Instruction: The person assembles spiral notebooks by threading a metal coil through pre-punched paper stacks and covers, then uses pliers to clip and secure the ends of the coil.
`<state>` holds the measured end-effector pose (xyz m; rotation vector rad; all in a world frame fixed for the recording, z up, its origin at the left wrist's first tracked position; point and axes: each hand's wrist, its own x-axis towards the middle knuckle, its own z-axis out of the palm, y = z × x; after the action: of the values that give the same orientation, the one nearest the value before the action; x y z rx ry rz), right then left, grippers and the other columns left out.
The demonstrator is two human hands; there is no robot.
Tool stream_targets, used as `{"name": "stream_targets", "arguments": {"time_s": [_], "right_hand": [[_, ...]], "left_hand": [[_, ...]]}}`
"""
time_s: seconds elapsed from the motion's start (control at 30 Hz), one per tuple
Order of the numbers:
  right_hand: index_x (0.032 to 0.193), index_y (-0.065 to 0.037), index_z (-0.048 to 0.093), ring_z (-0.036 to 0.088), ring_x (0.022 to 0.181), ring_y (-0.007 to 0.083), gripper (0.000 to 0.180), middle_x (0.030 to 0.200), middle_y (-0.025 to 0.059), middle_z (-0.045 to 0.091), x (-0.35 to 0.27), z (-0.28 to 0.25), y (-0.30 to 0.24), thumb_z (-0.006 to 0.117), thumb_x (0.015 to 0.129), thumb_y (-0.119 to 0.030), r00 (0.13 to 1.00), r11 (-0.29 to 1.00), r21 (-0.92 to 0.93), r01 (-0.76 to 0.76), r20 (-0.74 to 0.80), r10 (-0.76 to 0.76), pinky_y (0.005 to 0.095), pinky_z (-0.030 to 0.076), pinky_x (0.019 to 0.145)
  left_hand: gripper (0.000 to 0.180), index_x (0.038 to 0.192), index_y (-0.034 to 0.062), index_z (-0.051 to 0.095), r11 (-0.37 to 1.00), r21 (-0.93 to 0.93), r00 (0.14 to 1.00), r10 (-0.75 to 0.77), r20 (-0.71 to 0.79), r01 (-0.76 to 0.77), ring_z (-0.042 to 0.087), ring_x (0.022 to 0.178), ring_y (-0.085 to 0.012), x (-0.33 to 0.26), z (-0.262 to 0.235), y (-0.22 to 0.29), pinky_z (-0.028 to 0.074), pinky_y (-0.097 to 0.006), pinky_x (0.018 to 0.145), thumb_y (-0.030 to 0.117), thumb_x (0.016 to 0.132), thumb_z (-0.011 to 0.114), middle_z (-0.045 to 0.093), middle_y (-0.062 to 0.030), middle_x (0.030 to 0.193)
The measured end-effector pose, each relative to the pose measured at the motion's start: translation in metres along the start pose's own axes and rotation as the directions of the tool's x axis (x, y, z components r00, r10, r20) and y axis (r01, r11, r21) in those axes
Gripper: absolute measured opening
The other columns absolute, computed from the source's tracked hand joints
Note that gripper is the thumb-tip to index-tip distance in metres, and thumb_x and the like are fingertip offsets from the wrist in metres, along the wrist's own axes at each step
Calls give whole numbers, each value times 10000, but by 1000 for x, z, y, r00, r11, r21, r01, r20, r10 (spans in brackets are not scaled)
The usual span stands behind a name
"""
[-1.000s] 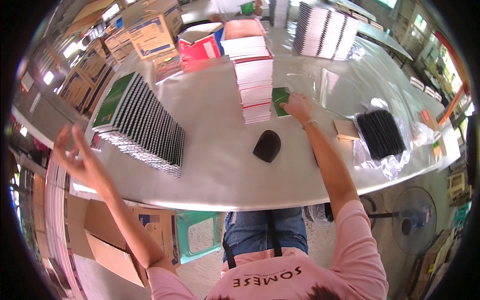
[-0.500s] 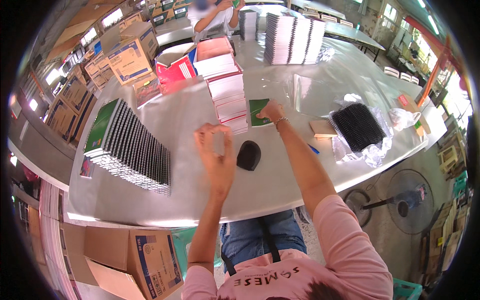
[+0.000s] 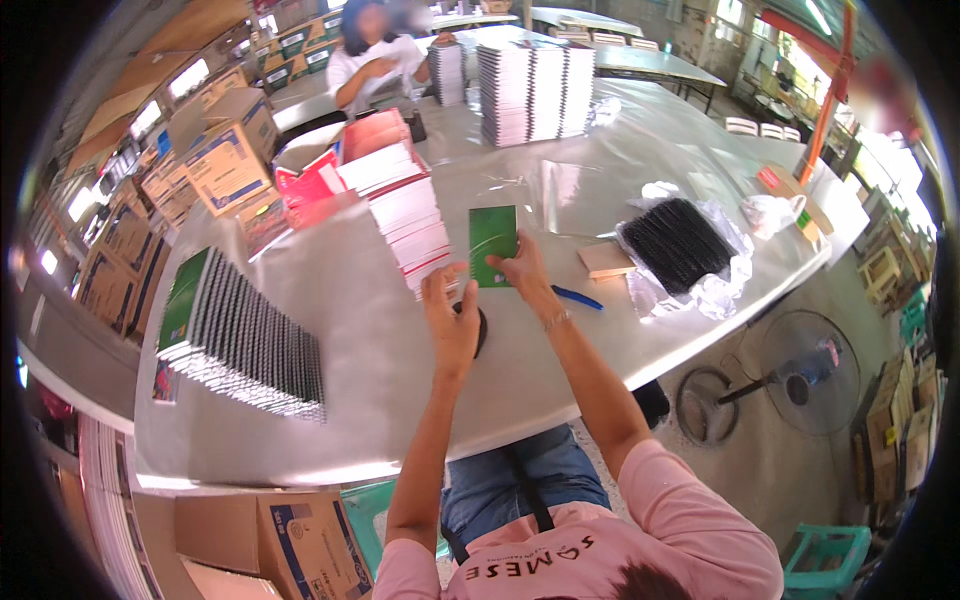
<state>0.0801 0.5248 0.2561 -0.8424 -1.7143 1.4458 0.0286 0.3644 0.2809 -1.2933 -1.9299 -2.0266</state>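
Note:
A green booklet point(image 3: 493, 243) lies flat on the pale table point(image 3: 380, 340). My right hand point(image 3: 520, 270) rests on its near edge, fingers pinching it. My left hand point(image 3: 450, 315) is raised just left of it, fingers apart, next to the fanned row of white and red booklets point(image 3: 405, 215). A black round object point(image 3: 480, 330) lies on the table under my left hand, mostly hidden. A blue pen point(image 3: 577, 297) lies right of my right wrist.
A long leaning row of spiral notebooks point(image 3: 250, 340) with a green cover sits at the left. A black comb-binding bundle in clear plastic point(image 3: 680, 245) is at right, beside a small tan block point(image 3: 605, 260). White stacks point(image 3: 530, 90) and a seated person point(image 3: 375, 60) are at the far side. Cardboard boxes point(image 3: 225, 150) stand left.
My left hand swung in from far left over the table's edge to beside the green booklet. My right hand stayed on the booklet.

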Motion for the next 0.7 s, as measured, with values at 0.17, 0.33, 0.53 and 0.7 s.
{"name": "stream_targets", "arguments": {"time_s": [0.17, 0.33, 0.53, 0.7], "right_hand": [[1223, -10, 522, 637, 786, 141, 476, 968, 68, 664, -101, -18, -56, 754, 808, -29, 964, 952, 254, 172, 156, -216, 268, 511, 622], [1107, -64, 618, 581, 891, 154, 362, 990, 40, 625, -73, -126, -18, 755, 775, -18, 817, 837, -323, 442, -241, -524, 295, 497, 731], [1013, -205, 681, 559, 1047, 346, 235, 1110, 104, 583, -51, -283, -25, 768, 796, -186, 504, 483, -797, -362, -603, -618, 498, 441, 856], [1034, -180, 726, 525, 1176, 330, 233, 1167, 107, 623, -34, -305, -27, 722, 843, -313, 759, 347, -879, -327, -463, -457, 519, 351, 955]], "left_hand": [[300, 1217, 11, 578, 944, -139, 933, -258, 252, 298, 594, 888, -209, 10, -17, 15, 483, -351, 823, 116, 939, 615, 630, -102, 992], [192, 1137, 20, 585, 995, 55, 913, -93, 396, 77, 610, 856, -233, 4, -54, 61, 471, -355, 791, 78, 955, 568, 637, -113, 986], [225, 1126, 32, 529, 752, 622, 881, -122, 457, -218, 549, 1067, -261, -17, -106, 84, 353, -409, 1021, -34, 914, 498, 594, -80, 1066], [247, 1097, 55, 531, 661, 704, 847, -193, 495, -261, 523, 1111, -269, -44, -115, 65, 224, -516, 1133, -57, 882, 483, 583, -72, 1073]]}}
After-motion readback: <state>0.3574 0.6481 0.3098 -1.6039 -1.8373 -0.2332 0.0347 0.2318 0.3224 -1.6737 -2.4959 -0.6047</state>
